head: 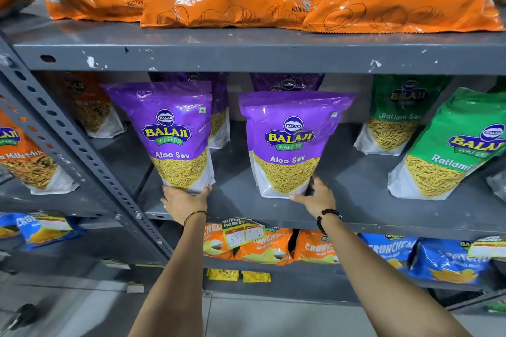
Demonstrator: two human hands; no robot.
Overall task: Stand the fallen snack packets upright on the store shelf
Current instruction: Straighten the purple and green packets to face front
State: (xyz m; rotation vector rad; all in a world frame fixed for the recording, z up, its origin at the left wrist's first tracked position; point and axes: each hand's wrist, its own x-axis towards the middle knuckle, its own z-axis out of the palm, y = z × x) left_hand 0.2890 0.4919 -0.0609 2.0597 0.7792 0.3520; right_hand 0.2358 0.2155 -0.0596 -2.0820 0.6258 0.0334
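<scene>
Left Aloo Sev packet point(175, 134): standing upright on the grey middle shelf point(356, 200), near the front edge
Right Aloo Sev packet point(290, 145): standing upright beside it; not touching it
Left hand point(184, 201): cupping the first packet's base; fingers and thumb curling round it
Right hand point(315, 195): gripping the second packet's lower right corner
Bead bracelet point(325, 219): circling the right wrist

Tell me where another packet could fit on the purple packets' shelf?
Widest bare shelf lies between the right purple packet and the front green packet. A narrower gap separates it from the left purple packet. The orange bags above are crowded.
</scene>
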